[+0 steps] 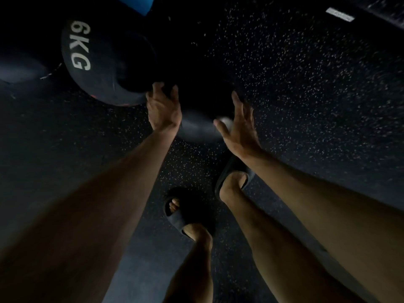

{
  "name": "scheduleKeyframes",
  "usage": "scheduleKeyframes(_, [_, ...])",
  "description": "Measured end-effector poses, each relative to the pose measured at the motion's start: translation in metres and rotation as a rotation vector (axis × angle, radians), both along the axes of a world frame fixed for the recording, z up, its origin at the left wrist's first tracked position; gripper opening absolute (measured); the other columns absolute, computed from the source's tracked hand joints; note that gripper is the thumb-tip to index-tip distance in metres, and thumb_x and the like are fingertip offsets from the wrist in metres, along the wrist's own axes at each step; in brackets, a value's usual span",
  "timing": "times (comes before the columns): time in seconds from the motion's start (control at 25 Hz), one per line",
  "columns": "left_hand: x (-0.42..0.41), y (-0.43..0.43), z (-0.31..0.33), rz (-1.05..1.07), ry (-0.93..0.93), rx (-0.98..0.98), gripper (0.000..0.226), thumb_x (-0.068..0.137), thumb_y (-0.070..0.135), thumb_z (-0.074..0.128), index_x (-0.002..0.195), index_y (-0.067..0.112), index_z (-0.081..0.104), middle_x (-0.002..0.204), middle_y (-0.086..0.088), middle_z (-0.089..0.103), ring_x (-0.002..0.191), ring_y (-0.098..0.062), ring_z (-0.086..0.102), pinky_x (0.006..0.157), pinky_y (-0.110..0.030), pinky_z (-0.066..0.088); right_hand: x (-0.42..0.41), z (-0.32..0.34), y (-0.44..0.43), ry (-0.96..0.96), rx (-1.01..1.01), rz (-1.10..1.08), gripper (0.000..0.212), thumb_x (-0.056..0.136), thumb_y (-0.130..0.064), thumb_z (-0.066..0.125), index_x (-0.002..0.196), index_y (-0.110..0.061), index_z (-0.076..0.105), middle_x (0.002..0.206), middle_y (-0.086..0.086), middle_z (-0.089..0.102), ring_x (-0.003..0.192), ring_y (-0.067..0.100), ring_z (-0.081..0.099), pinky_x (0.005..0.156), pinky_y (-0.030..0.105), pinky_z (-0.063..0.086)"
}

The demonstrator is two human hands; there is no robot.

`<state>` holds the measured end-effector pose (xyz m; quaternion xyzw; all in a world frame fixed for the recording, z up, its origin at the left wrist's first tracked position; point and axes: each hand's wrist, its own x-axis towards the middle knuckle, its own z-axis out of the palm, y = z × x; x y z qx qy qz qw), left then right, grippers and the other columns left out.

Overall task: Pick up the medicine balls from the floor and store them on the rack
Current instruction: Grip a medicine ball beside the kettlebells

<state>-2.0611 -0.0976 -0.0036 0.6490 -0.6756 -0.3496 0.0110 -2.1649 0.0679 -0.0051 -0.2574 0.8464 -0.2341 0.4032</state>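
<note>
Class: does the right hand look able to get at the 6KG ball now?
Probably not directly: the right hand is beside a darker ball, which, with the left hand, lies between it and the 6KG ball.

Medicine ball (105, 62) marked 6KG: matt black, rubbery-looking skin. Floor (306, 84): dark, matt, pale-flecked, grainy. Sandals (188, 213): smooth matt black, moulded look.

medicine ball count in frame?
2 for sure: the 6KG ball upper left; a dark ball between the left hand and right hand. Blue shape at top edge and dim round shape far left may be more.
</note>
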Motion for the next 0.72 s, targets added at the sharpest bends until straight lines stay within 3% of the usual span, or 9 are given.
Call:
scheduleKeyframes(0.08, [-0.009,-0.004,0.004,-0.105,0.019,-0.121,0.048,0.099,0.040,0.054,0.137,0.012,0.050,0.134,-0.015,0.053,0.122,-0.032,0.053,0.095,-0.042,0.049,0.000,-0.006,-0.008,-0.028,0.006,-0.032,0.087,0.097,-0.044,0.060,0.161,-0.033,0.002,0.165,0.019,0.009,0.150,0.041,0.018,0.116,0.058,0.034])
scheduleKeyframes(0.2, [-0.002,0.017,0.006,-0.466,0.064,-0.219,0.058,0.096,0.040,0.057,0.146,0.013,0.045,0.146,-0.020,0.043,0.133,-0.036,0.042,0.105,-0.045,0.045,-0.015,-0.006,-0.020,-0.061,0.024,-0.068,0.087,0.099,-0.038,0.059,0.161,-0.037,-0.001,0.167,0.017,0.003,0.153,0.038,0.011,0.120,0.055,0.028])
scheduleKeyframes(0.28, [0.003,0.025,0.004,-0.594,0.050,-0.139,0.069,0.096,0.040,0.060,0.155,0.018,0.033,0.159,-0.023,0.023,0.145,-0.041,0.024,0.114,-0.052,0.037,-0.032,-0.008,-0.023,-0.080,0.041,-0.095,0.085,0.099,-0.039,0.060,0.161,-0.037,0.002,0.166,0.014,0.013,0.151,0.036,0.021,0.118,0.050,0.033])
scheduleKeyframes(0.4, [-0.008,0.010,0.009,-0.658,0.045,-0.037,0.079,0.093,0.035,0.066,0.158,0.025,0.022,0.166,-0.017,0.006,0.152,-0.037,0.006,0.119,-0.051,0.026,-0.049,-0.010,-0.037,-0.076,0.100,-0.206,0.078,0.099,-0.043,0.058,0.161,-0.033,0.011,0.158,0.013,0.035,0.140,0.033,0.042,0.108,0.041,0.042])
scheduleKeyframes(0.6, [-0.034,-0.011,0.030,-0.692,-0.115,0.021,0.081,0.092,0.030,0.069,0.157,0.030,0.022,0.165,-0.014,0.013,0.151,-0.034,0.015,0.116,-0.048,0.031,-0.051,0.016,-0.047,-0.167,0.157,-0.138,0.077,0.102,-0.040,0.054,0.161,-0.031,0.006,0.161,0.021,0.025,0.141,0.039,0.038,0.107,0.042,0.042])
scheduleKeyframes(0.72, [-0.029,-0.010,0.057,-0.720,-0.281,0.071,0.074,0.095,0.029,0.063,0.156,0.026,0.022,0.161,-0.016,0.022,0.145,-0.037,0.029,0.112,-0.049,0.037,-0.042,0.049,-0.034,-0.143,0.131,-0.125,0.061,0.101,-0.031,0.055,0.156,-0.022,0.030,0.156,0.016,0.036,0.137,0.034,0.046,0.110,0.043,0.044])
